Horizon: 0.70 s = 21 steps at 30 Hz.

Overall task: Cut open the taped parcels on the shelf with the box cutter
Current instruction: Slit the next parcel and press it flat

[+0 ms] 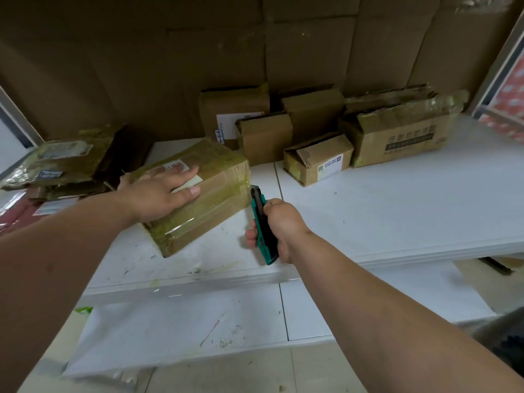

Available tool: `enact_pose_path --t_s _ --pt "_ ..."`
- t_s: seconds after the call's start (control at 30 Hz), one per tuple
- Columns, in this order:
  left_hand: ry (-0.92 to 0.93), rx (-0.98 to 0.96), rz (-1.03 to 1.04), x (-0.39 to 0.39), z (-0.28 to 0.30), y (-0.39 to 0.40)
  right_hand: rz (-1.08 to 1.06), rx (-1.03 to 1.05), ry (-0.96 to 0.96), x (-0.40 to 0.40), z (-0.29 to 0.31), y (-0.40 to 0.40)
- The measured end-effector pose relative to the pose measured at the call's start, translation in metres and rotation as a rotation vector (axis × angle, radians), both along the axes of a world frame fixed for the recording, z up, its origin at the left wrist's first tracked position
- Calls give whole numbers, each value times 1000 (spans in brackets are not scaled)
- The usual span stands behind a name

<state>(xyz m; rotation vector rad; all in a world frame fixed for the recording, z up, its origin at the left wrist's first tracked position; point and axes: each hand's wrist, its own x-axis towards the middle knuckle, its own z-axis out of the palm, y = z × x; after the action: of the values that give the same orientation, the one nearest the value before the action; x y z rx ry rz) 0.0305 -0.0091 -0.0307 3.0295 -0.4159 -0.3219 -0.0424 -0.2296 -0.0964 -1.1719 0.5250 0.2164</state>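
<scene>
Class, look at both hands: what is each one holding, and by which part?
The right hand grips the box cutter around its handle. The left hand holds nothing; it rests flat on the taped parcel.

Taking the taped parcel (195, 194) near the shelf's front edge as landmark: bare white shelf (397, 211) lies open to its right, broken only by the right hand (276, 229) gripping the box cutter (263, 228) just beside the parcel's right end, and a narrow bare strip runs in front of it. Its top is partly covered by the left hand (163, 194) lying flat, and a heap of taped packets (59, 163) crowds its left. Behind and to the right, a cluster of opened cartons (317, 137) blocks the way against the cardboard back wall (170, 66).
</scene>
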Motion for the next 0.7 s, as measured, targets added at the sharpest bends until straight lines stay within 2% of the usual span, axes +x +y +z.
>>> enact_pose_path --t_s 0.27,0.57,0.7 --pt "24 -71 -3 -1 -2 0 -59 26 30 5 1 14" --pt "16 -102 15 5 -8 -1 -55 -127 5 1 -2 29" --pt "21 -116 18 7 -10 0 44 -184 -15 -6 -1 49"
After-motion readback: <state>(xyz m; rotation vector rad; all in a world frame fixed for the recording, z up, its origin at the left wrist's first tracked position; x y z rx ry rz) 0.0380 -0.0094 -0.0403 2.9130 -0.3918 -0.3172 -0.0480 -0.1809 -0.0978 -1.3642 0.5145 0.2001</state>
